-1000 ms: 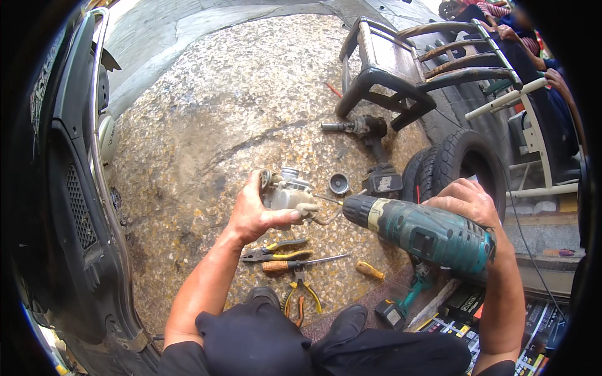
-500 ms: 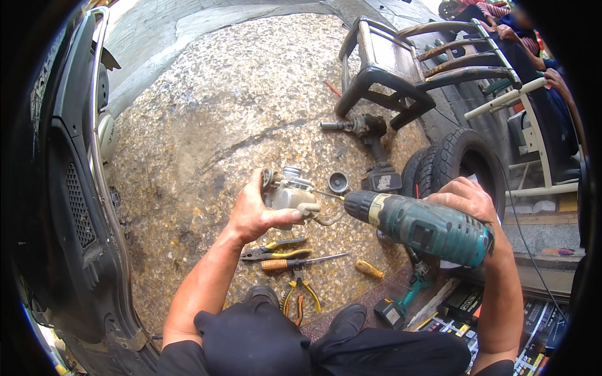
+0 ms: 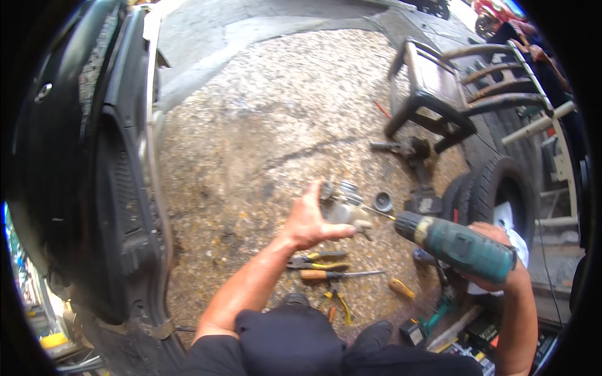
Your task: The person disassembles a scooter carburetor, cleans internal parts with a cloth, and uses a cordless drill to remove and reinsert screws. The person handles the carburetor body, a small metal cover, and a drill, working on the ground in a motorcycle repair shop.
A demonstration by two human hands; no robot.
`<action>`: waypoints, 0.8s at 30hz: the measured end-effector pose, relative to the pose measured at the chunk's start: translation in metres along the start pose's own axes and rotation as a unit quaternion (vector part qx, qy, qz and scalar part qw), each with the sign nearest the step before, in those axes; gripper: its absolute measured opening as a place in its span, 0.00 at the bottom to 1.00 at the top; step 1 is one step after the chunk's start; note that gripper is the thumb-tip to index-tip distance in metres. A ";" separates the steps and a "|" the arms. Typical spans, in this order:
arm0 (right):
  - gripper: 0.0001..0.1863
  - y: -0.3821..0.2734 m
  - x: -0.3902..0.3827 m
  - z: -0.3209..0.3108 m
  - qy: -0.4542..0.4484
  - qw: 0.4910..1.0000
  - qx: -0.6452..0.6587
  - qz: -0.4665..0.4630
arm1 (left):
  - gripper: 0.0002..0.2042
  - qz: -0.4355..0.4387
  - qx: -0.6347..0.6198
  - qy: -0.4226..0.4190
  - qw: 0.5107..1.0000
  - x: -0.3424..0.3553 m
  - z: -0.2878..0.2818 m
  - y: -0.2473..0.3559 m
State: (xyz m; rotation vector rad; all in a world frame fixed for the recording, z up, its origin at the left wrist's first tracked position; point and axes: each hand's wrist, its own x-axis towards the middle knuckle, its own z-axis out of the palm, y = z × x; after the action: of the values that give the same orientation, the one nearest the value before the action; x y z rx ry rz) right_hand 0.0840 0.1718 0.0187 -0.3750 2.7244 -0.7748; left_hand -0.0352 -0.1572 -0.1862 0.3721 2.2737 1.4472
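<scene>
My left hand (image 3: 306, 224) grips a small pale metal carburetor (image 3: 340, 212), thumb along its near side and fingers round its left end. The carburetor is held above the floor, slightly blurred. In my right hand (image 3: 495, 234) is a teal and black cordless drill (image 3: 467, 249), lying level with its chuck toward the carburetor. The thin bit (image 3: 379, 213) runs from the chuck to the carburetor's right side; whether its tip touches is too blurred to tell. The drill's grip is mostly hidden behind its body. Just beyond the bit, a round dark cap (image 3: 382, 201) lies on the floor.
Pliers (image 3: 318, 261), an orange-handled screwdriver (image 3: 326, 274) and a yellow-handled tool (image 3: 401, 288) lie near my feet. An impact wrench (image 3: 414, 153) rests beyond, below a wooden chair (image 3: 433, 81). Tyres (image 3: 486, 194) stand at right; a black vehicle panel (image 3: 119, 169) rises at left.
The whole view has swung, so everything sits further right in the picture. Both hands keep their holds on the carburetor and drill, with the bit still directed at the carburetor.
</scene>
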 end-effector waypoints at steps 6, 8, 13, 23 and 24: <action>0.15 0.021 0.007 0.018 0.003 0.999 -0.022 -0.032 | 0.65 -0.016 -0.007 -0.036 0.999 -0.002 -0.001 0.006; 0.15 0.024 0.008 0.017 0.018 0.998 0.028 -0.046 | 0.65 -0.022 -0.011 -0.040 0.999 -0.002 -0.001 0.005; 0.15 0.020 0.012 0.013 0.014 0.998 0.045 -0.048 | 0.61 -0.015 -0.026 -0.029 0.999 -0.002 -0.002 0.000; 0.16 0.000 0.014 -0.003 -0.021 0.995 0.077 0.060 | 0.58 -0.017 -0.034 -0.025 0.999 -0.001 -0.001 -0.007; 0.18 0.000 0.015 -0.005 -0.028 0.996 0.066 0.060 | 0.58 -0.011 -0.029 -0.024 0.999 -0.001 -0.001 -0.007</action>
State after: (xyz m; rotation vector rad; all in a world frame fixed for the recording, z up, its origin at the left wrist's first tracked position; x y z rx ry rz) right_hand 0.0685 0.1687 0.0197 -0.1989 2.5996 -0.8899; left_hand -0.0349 -0.1612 -0.1920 0.3592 2.1861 1.4724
